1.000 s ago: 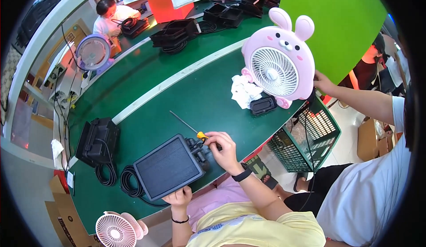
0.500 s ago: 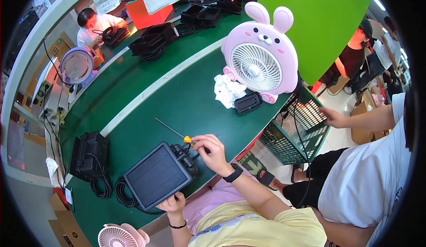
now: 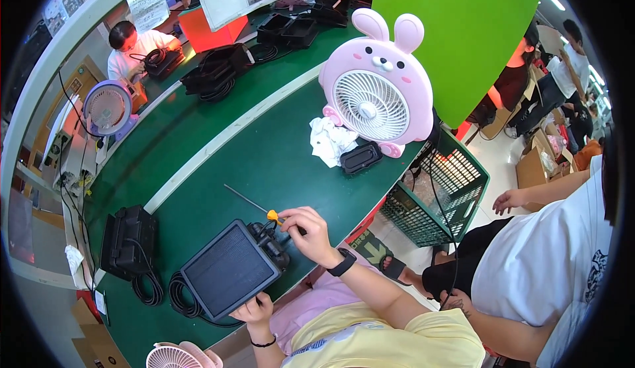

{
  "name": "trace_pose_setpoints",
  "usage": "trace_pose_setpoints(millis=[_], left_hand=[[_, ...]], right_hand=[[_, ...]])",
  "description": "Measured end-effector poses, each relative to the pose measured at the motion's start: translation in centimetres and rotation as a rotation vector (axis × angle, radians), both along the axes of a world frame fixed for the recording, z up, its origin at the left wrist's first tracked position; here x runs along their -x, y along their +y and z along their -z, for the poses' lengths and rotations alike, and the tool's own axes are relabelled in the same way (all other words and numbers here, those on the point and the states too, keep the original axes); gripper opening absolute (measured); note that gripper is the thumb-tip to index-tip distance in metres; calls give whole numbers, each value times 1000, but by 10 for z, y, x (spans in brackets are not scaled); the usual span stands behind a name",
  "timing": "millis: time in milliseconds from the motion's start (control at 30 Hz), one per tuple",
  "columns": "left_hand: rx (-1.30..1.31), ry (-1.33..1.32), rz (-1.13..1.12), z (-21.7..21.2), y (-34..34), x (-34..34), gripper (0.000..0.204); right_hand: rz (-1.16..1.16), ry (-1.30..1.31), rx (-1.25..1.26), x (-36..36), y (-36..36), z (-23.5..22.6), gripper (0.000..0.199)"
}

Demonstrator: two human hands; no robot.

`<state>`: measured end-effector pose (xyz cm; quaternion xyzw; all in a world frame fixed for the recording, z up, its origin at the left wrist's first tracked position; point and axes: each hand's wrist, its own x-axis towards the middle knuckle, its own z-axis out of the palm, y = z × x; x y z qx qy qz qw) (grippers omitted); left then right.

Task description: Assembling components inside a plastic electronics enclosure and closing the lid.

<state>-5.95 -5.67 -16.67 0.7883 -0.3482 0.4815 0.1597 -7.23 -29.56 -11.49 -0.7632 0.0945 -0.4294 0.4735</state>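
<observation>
A flat black panel [image 3: 228, 269] with a ribbed dark face lies on the green table [image 3: 198, 143] near its front edge. My left hand [image 3: 253, 310] grips the panel's near corner from below. My right hand [image 3: 305, 232] rests on a screwdriver [image 3: 254, 204] with an orange and black handle and a long thin shaft that points away to the left. The hand sits beside the black bracket [image 3: 270, 241] at the panel's right corner. A black cable [image 3: 182, 298] coils under the panel's left side.
A pink rabbit-shaped fan [image 3: 378, 93] stands at the table's right end, with a white cloth [image 3: 329, 139] and a small black box [image 3: 360, 157] before it. Another black unit [image 3: 129, 241] lies left. A green wire basket [image 3: 440, 196] and a seated person in white [image 3: 549, 262] are at right.
The view has shifted so the panel and hands sit lower and further right in frame. My right hand stays on the screwdriver handle; my left hand keeps hold of the panel.
</observation>
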Motion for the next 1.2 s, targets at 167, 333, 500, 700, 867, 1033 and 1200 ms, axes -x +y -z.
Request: trace_pose_setpoints(millis=[167,333,500,700,867,1033,1200], left_hand=[[-9,-5,9,3,2,0,24],[-10,32,8,2,2,0,22],[-7,29,2,-4,-1,1,20],[2,9,15,-7,-3,-1,26],[8,-7,17,-6,-4,-1,31],[0,10,26,-14,-7,0,28],[0,-2,18,-12,-6,-1,25]], right_hand=[[-6,7,15,0,0,3,14],[-38,53,34,-1,-1,5,13],[-102,206,162,-4,0,9,13],[-86,301,260,-3,2,4,38],[-78,345,227,-2,3,1,42],[-93,300,-109,0,0,6,39],[-239,204,-159,2,4,6,41]])
